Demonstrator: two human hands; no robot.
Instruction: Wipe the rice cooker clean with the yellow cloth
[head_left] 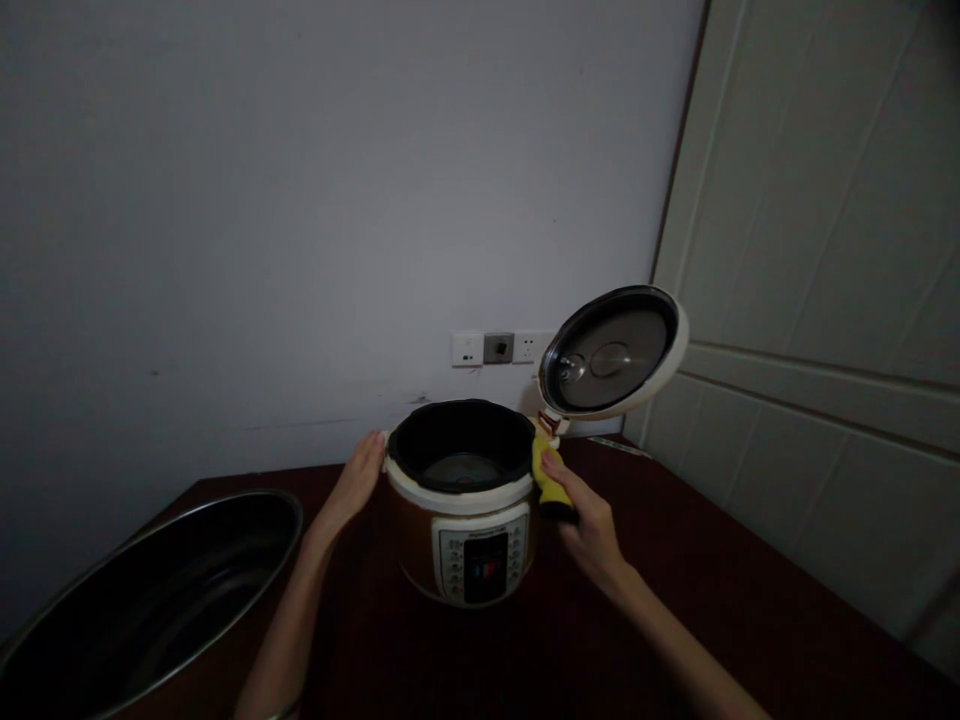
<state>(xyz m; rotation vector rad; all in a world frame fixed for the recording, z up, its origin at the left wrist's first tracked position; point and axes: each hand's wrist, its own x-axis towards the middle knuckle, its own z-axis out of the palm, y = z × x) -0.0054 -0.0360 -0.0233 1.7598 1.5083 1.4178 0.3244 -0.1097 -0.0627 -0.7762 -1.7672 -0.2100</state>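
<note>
A round cream and orange-brown electric cooker [480, 540] stands on the dark reddish-brown wooden surface [675, 600], its control panel [484, 565] facing the person. Its black inner pot [461, 450] sits inside the body, open to view. The cooker's round lid [611, 352], cream outside with a shiny metal inner plate, is swung up and back on the hinge at the cooker's right rear. It stands tilted above and to the right of the pot.

The left hand [358, 480] lies against the cooker's left side at the cream rim. Its fingers are stretched out loosely and touch the rim rather than close around anything. The right hand [589, 520] is at the cooker's right side, just below the hinge. Its fingers are wrapped around a small yellow sponge [546, 478], which is pressed against the rim and upper wall of the cooker there.

To the left of the cooker and nearer the person, well apart from it, lies a large oval stainless-steel basin [172, 590], partly cut off by the picture's edge. Behind the cooker, on the grey wall, is a row of white wall sockets [499, 348]. To the cooker's right, past the raised lid, stands a pale panelled door [825, 300].
</note>
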